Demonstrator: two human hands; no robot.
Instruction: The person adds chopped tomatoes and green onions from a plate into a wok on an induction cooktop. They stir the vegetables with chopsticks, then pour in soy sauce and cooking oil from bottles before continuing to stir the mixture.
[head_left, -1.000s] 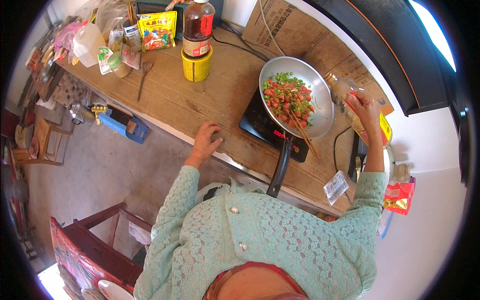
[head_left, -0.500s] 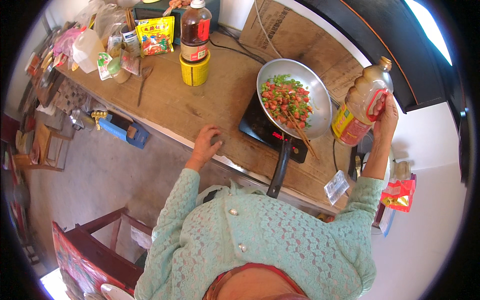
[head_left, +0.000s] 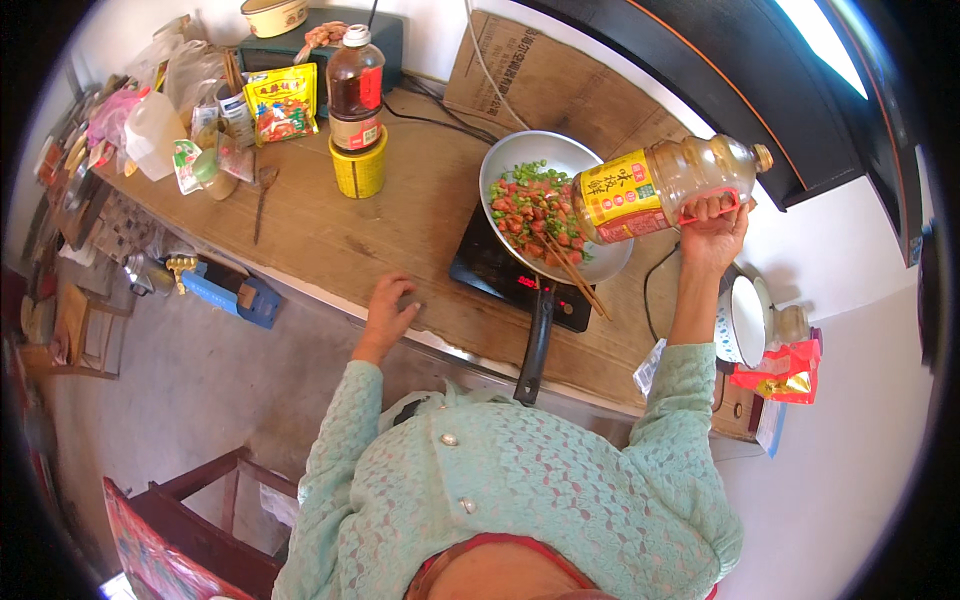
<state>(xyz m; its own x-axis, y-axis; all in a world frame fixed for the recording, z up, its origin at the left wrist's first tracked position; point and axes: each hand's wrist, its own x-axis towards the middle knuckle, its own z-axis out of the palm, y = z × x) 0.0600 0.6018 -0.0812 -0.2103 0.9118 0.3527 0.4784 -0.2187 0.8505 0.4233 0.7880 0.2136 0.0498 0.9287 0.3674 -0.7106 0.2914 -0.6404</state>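
Note:
My right hand [head_left: 714,235] is wrapped round the red handle of a large, clear soy sauce bottle [head_left: 622,197] with a yellow and red label. The bottle lies almost level in the air, its base over the right side of a frying pan [head_left: 612,262] and its neck to the right. Chopped red and green food [head_left: 530,205] fills the pan's middle, with wooden chopsticks [head_left: 573,272] leaning in it. Underneath is a black induction cooker [head_left: 478,262] with red lit digits. My left hand [head_left: 388,312] rests at the table's front edge, holding nothing, fingers loosely bent and apart.
A dark bottle [head_left: 356,90] stands in a yellow tub [head_left: 359,168] on the cardboard-covered table [head_left: 330,235]. Seasoning packets [head_left: 282,103] and jars crowd the far left. A white enamel basin [head_left: 741,320] and a red bag [head_left: 783,372] are at the right. The pan's black handle [head_left: 535,345] juts toward me.
The soy sauce bottle has tipped from steeply upright to nearly level, its base swinging left over the pan. My left hand remains at the table edge. The whole view has shifted slightly.

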